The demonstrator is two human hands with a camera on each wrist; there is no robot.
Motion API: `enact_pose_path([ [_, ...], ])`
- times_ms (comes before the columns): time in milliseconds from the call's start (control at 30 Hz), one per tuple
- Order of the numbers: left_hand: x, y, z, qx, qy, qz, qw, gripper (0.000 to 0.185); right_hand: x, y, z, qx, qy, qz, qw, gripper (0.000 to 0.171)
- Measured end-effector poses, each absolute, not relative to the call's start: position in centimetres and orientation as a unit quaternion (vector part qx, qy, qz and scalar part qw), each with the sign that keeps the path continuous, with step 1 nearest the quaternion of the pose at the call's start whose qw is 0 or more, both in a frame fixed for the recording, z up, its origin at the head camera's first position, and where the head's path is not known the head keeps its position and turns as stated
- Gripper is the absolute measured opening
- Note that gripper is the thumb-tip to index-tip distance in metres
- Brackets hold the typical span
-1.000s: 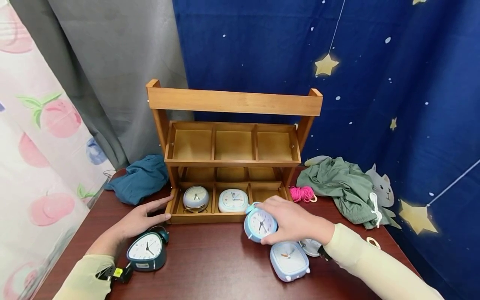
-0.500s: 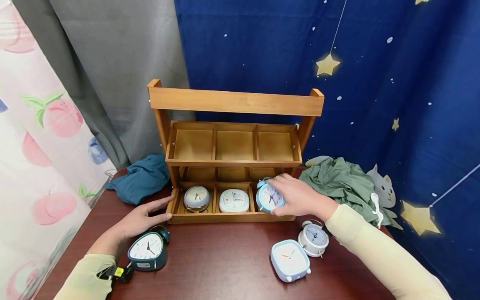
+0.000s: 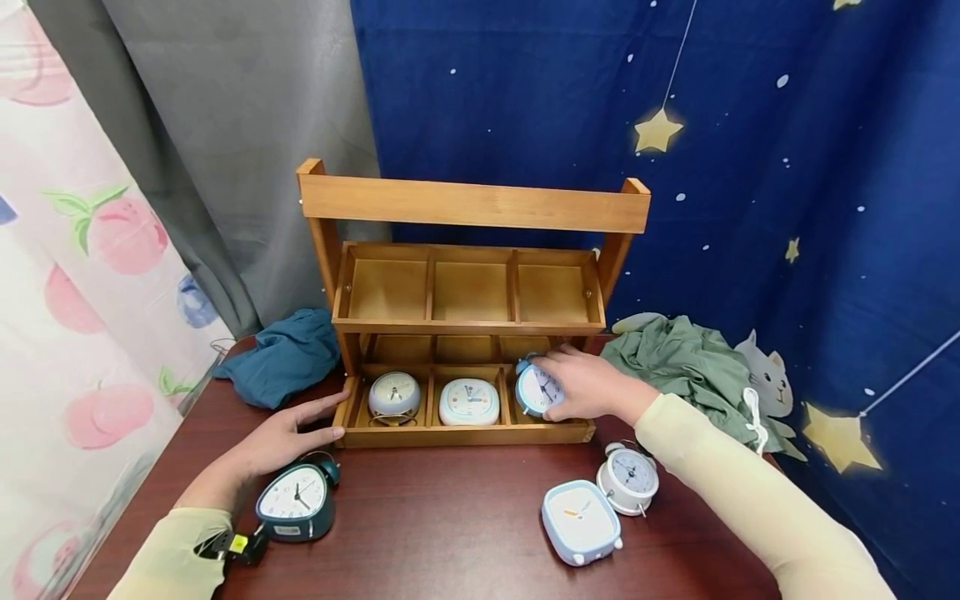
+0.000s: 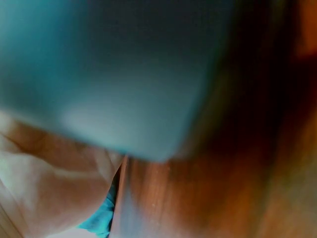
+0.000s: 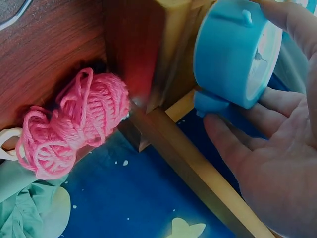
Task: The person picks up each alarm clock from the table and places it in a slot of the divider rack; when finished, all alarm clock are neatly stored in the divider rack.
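Note:
In the head view my right hand [image 3: 592, 385] grips a light blue twin-bell alarm clock [image 3: 536, 392] at the right compartment of the lower tray of a wooden shelf [image 3: 465, 436]. The right wrist view shows thumb and fingers round the blue alarm clock [image 5: 233, 54], its feet and a bell visible. My left hand [image 3: 281, 437] touches the tray's left end with fingers extended. A dark teal alarm clock [image 3: 296, 502] stands under the left wrist; its blurred body fills much of the left wrist view. A lavender clock [image 3: 393, 397] and a white clock [image 3: 468, 402] occupy the tray's other compartments.
A pale blue square clock [image 3: 581, 522] and a white twin-bell clock [image 3: 628, 477] lie on the table's front right. Teal cloth [image 3: 285, 358] lies left of the shelf, green cloth [image 3: 675, 375] right. Pink yarn [image 5: 84, 119] sits beside the shelf's right end.
My right hand has carried the light blue alarm clock from above the table front up and right to the tray's right compartment, then slightly lower. My left hand has stayed put.

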State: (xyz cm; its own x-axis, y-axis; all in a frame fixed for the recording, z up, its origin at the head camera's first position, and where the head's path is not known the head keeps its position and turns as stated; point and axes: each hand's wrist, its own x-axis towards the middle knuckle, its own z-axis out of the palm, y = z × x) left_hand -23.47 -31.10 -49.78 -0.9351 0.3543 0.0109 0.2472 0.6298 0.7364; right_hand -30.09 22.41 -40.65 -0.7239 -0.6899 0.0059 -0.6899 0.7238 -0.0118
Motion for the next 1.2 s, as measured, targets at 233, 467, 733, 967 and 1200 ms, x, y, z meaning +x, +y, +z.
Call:
enact_pose_path([
  [233, -23.6, -31.1, -49.7, 0.164, 0.897, 0.404, 0.071, 0.073, -30.6, 22.2, -40.9, 0.377, -0.925, -0.001, -0.043, 0.096],
  [467, -23.6, -31.1, -50.0, 0.163, 0.902, 0.394, 0.069, 0.075, -31.1, 22.3, -41.4, 0.379, -0.924, -0.011, -0.046, 0.094],
  [733, -23.5, -31.0, -49.7, 0.164, 0.902, 0.394, 0.069, 0.074, -31.0, 22.2, -41.9, 0.389, -0.92, -0.044, -0.016, 0.095],
  [967, -23.5, -31.0, -49.6, 0.161, 0.898, 0.405, 0.069, 0.073, -31.3, 22.4, -42.3, 0.387, -0.92, -0.053, -0.012, 0.095],
  [1200, -23.5, -31.0, -49.7, 0.159, 0.901, 0.397, 0.071, 0.074, -30.7, 22.6, -41.8, 0.389, -0.921, -0.017, -0.011, 0.089],
])
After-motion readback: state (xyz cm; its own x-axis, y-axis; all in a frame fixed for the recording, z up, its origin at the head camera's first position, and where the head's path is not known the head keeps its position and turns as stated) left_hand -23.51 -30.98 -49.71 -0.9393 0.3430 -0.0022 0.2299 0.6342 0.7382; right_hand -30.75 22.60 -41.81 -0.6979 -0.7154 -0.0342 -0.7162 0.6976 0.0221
